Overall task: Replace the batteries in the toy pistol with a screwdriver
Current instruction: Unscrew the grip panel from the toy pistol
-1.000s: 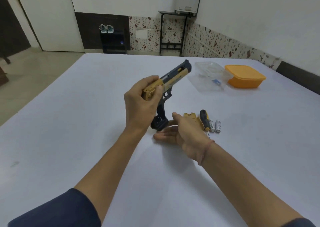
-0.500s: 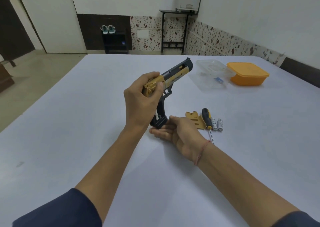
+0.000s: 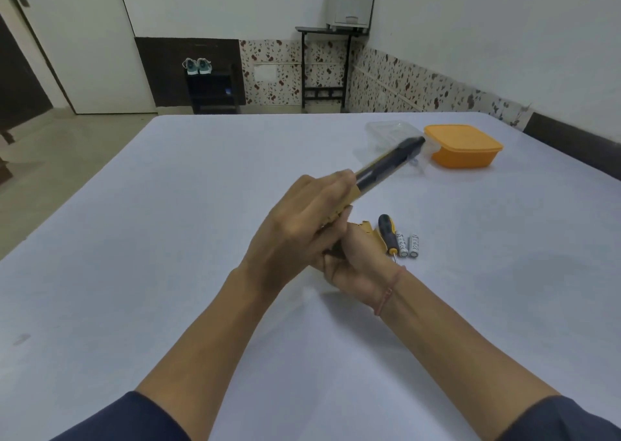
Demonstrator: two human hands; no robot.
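The toy pistol (image 3: pixel 386 168) is being gripped above the table's (image 3: pixel 168 239) middle, the left hand (image 3: pixel 302 225) curled over its rear, the right hand (image 3: pixel 353 262) round its handle; lettering on the batteries (image 3: pixel 408 245) is being lost to blur.

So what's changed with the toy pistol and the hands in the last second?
The right hand came up and now grips the toy pistol from below; the pistol tipped flatter. The left hand still holds its top. The screwdriver and batteries lie unmoved.
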